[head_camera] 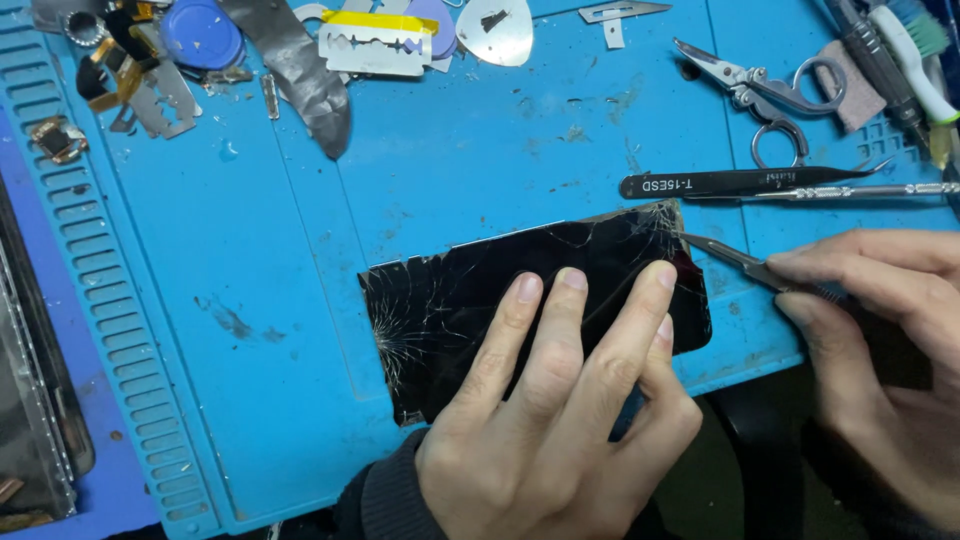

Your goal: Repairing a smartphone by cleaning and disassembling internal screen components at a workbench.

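Note:
A black phone with a badly cracked glass face (470,300) lies on a blue work mat (300,280). My left hand (560,420) presses down on the phone with its fingers spread flat on the glass. My right hand (890,340) grips metal tweezers (730,258), whose tip touches the phone's upper right corner, where the glass is shattered.
Black tweezers (740,182) and a thin metal probe (860,190) lie above the phone. Small scissors (765,90) sit at the upper right beside brushes (905,50). A razor blade (375,45), plastic picks, metal scraps and dark tape crowd the top left.

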